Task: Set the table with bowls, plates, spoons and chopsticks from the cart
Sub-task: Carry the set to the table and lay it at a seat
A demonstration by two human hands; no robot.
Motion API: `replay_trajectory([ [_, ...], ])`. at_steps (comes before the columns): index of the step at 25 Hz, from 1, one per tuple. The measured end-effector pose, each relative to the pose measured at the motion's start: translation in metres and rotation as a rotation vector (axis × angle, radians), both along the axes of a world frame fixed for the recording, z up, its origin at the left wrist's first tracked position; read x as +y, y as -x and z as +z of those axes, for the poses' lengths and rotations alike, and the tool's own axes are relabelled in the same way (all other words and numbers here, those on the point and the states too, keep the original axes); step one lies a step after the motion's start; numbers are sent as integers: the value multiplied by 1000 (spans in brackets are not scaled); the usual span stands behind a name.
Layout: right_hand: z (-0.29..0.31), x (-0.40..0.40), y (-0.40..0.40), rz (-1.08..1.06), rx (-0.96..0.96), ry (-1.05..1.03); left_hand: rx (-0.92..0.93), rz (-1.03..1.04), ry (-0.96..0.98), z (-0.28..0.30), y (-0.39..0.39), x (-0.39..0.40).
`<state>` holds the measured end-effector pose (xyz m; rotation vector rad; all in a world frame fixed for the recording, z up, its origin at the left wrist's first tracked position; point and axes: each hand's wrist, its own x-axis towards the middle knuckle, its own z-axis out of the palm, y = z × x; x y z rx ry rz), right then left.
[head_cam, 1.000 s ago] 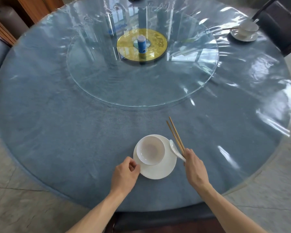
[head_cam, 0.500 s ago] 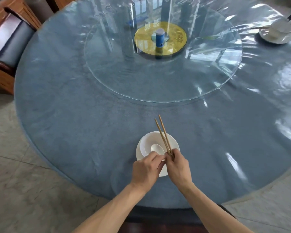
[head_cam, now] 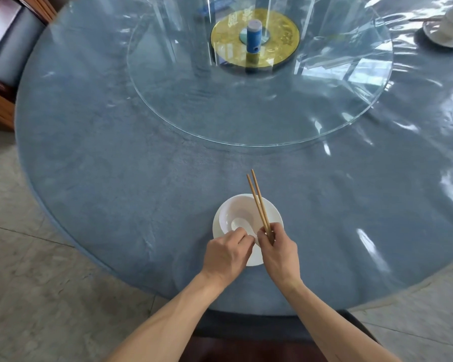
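A: In the head view, where is the place setting?

B: I take the round white ceramic plate [head_cam: 272,218] as the landmark. It lies on the round table with the blue cloth under clear plastic [head_cam: 115,178], near the table's edge that is closest to the person. The small white ceramic bowl [head_cam: 230,212] sits on the plate, a little toward its far-left part, I think so that it is steady and leaves room beside it.

A: And the spoon?

B: The white ceramic spoon [head_cam: 239,223] lies inside the bowl, above the plate. The left hand [head_cam: 226,253] is over the near-left part of the plate, its fingers curled around the handle end of the spoon, it seems to lay the spoon down in the bowl. The exact pinch is partly hidden.

A: The other hand?

B: The right hand [head_cam: 280,253] is over the near-right part of the plate and grasps the pair of thin wooden chopsticks [head_cam: 258,202] at their lower end. They point away from the person across the plate's right side, above the bowl rim. I judge they are kept aside until the spoon is placed.

A: Other things?

B: Far beyond the plate is the round glass turntable [head_cam: 194,113], and far right another white cup and saucer [head_cam: 450,30].
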<state>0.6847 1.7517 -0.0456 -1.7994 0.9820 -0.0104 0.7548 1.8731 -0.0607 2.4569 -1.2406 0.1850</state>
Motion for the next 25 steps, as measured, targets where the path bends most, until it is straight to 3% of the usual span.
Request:
replay_trajectory([
  [9, 10, -11, 15, -137, -26, 1, 91, 34, -62, 1, -2, 1],
  [16, 0, -34, 54, -224, 58, -341, 62, -17, 55, 14, 14, 8],
  [19, -2, -26, 59, -231, 25, -481, 383, -96, -78, 13, 50, 11],
  [22, -4, -18, 58, -266, 24, -541, 885, -17, -329, 9, 65, 0],
  [25, -9, -16, 56, -255, 25, -554, 1217, 48, -296, 8, 69, -13],
])
